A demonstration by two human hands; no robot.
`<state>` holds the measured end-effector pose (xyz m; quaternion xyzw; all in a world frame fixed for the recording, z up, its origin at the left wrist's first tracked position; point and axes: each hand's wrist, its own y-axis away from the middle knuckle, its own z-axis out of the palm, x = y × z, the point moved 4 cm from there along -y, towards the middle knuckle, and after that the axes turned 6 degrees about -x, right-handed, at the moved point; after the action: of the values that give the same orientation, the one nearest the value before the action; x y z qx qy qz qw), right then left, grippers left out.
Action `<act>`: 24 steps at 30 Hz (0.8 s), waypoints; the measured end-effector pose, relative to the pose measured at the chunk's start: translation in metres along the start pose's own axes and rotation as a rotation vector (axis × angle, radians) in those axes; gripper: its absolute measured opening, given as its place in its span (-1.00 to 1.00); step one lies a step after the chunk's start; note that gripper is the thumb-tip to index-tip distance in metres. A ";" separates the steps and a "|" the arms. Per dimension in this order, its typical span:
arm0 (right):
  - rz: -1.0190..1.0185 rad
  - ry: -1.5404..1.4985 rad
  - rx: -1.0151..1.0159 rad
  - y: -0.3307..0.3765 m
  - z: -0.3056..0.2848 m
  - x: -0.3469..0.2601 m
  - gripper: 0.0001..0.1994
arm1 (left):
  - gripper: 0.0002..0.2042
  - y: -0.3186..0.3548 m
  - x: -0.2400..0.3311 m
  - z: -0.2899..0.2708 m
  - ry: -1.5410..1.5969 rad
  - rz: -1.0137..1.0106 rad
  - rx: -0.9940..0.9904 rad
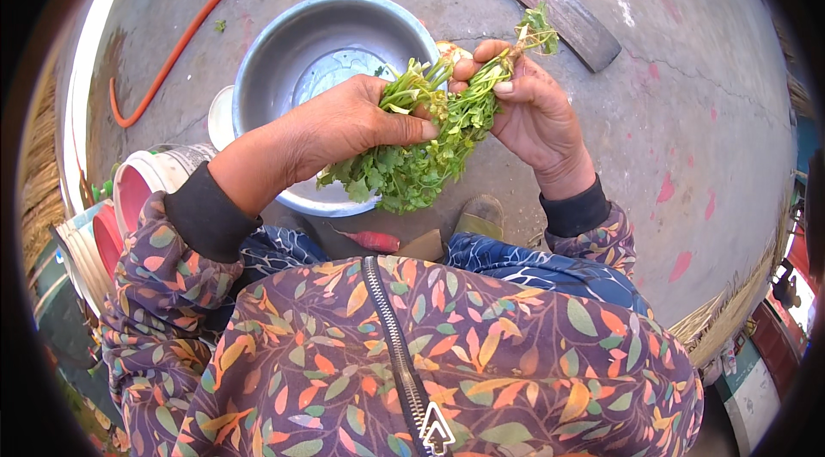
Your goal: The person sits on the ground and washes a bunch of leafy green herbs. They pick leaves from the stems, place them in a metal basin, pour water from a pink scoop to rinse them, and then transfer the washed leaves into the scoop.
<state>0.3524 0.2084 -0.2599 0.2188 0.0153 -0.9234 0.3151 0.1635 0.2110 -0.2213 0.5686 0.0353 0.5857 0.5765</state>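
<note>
Bunch of leafy greens (pixel 412 160) held over the concrete floor (pixel 687 96), just in front of the steel basin (pixel 284 53), leaves down, stems up. Left hand (pixel 344 126) closed around the bunch mid-stem, thumb pressed over it. Right hand (pixel 528 104) pinching a single sprig (pixel 516 49) by its root end, apart from the main clump. Looks like sorting or trimming, one stalk at a time. Next move likely needs a firm pinch at the root plus steady hold on the bunch. Orange hose (pixel 185 36) at far left floor edge; pink buckets (pixel 129 199) by left knee.
</note>
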 end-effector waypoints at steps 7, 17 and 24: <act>-0.004 0.068 0.032 0.001 0.000 -0.001 -0.66 | -0.77 0.002 0.005 0.004 -0.118 0.053 0.006; 0.080 0.214 0.179 0.002 0.003 -0.001 -0.77 | -0.80 0.002 0.007 -0.013 -0.126 0.056 0.083; 0.151 0.333 0.185 0.005 -0.002 -0.001 -0.81 | -0.84 0.006 0.014 -0.016 -0.052 0.053 0.091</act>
<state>0.3568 0.2048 -0.2608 0.3970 -0.0340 -0.8457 0.3551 0.1526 0.2285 -0.2142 0.6101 0.0317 0.5836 0.5350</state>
